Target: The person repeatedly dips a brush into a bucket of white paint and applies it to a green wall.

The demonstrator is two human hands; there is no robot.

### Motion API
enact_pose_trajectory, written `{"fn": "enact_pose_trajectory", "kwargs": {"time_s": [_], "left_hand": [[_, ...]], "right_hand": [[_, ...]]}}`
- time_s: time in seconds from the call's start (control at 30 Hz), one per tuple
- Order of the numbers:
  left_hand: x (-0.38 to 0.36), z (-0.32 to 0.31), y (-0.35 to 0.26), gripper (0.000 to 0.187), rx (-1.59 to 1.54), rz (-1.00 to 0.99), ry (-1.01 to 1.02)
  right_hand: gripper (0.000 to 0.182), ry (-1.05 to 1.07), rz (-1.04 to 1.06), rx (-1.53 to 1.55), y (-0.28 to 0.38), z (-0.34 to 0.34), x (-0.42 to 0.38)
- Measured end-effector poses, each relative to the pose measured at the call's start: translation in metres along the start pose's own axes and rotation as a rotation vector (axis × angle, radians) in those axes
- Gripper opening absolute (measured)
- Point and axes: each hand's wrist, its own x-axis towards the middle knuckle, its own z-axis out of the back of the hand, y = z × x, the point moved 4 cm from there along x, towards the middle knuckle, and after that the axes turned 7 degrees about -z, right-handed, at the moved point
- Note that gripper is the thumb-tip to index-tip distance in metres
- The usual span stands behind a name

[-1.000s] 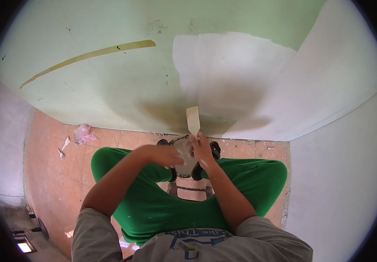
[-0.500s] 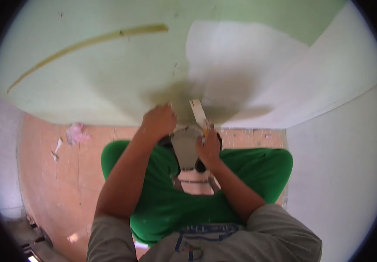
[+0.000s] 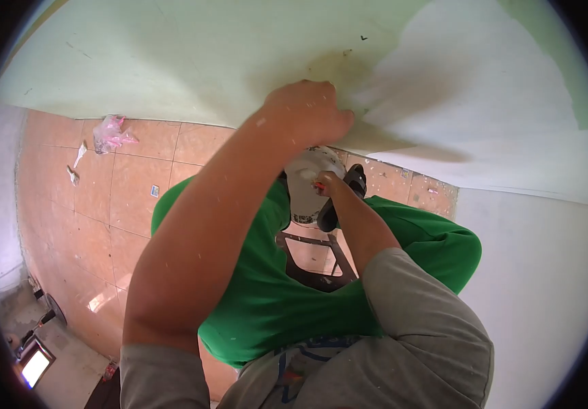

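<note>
My left hand (image 3: 307, 112) is raised in front of the green and white wall (image 3: 239, 68), its fingers curled closed. What it holds, if anything, is hidden behind the knuckles. Lower down, my right hand (image 3: 329, 183) grips the orange-red handle (image 3: 318, 185) of a putty knife. That hand is over the white bucket (image 3: 303, 198) standing between my feet, and the knife's blade cannot be made out. White material shows inside the bucket.
A pink plastic bag (image 3: 111, 134) and two small white-and-grey tools (image 3: 80, 153) lie on the tiled floor (image 3: 147, 140) at left. A black sandal (image 3: 355, 180) is right of the bucket. Below is a dark stool frame (image 3: 340, 279). A white side wall (image 3: 525, 273) rises at right.
The putty knife, its pale blade lifted by the wall before, has gone down to the bucket with my right hand. My left hand has moved up and right, and the view has shifted.
</note>
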Motion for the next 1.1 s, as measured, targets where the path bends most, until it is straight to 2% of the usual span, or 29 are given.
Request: {"fn": "enact_pose_trajectory", "kwargs": {"time_s": [0.13,0.2,0.23,0.3,0.43,0.5,0.6,0.73,0.8,0.83,0.9,1.03,1.1], "left_hand": [[0.001,-0.010,0.002,0.054,0.078,-0.003,0.074],[0.003,-0.003,0.004,0.054,0.073,0.030,0.024],[0.005,-0.005,0.008,0.054,0.069,0.031,0.031],[0.004,0.005,0.014,0.053,0.046,-0.011,-0.241],[0.004,0.007,0.020,0.052,0.063,-0.018,-0.234],[0.003,0.004,0.018,0.052,0.055,-0.046,-0.241],[0.006,0.003,0.016,0.053,0.065,0.001,-0.133],[0.009,0.004,0.010,0.053,0.087,0.013,-0.070],[0.009,0.005,0.002,0.054,0.024,0.012,-0.053],[0.009,0.006,-0.003,0.054,0.030,-0.007,-0.061],[0.010,0.006,-0.014,0.054,0.035,-0.011,-0.061],[0.019,0.006,-0.017,0.042,0.134,-0.009,-0.153],[0.021,0.009,-0.015,0.038,0.207,0.066,-0.116]], "right_hand": [[0.015,-0.092,0.005,0.092,-0.007,-0.021,0.006],[0.024,-0.061,0.146,0.197,-0.011,-0.021,0.029],[0.024,-0.064,0.138,0.200,-0.010,-0.023,0.035],[0.028,-0.084,0.058,0.289,-0.008,-0.026,0.046],[0.028,-0.049,0.192,0.314,-0.002,-0.040,0.058],[0.027,-0.165,0.077,0.263,-0.001,-0.041,0.074],[0.024,-0.109,0.057,0.366,-0.006,-0.037,0.086],[0.017,-0.013,0.169,0.437,-0.002,-0.044,-0.010],[0.016,0.010,0.013,0.305,-0.006,-0.044,-0.049],[0.016,0.007,0.033,0.314,-0.010,-0.034,-0.056],[0.020,0.060,0.208,0.068,-0.009,-0.019,-0.073],[0.024,-0.004,0.248,-0.024,0.009,-0.018,-0.192],[0.023,0.010,0.404,-0.085,0.015,-0.016,-0.225]]}}
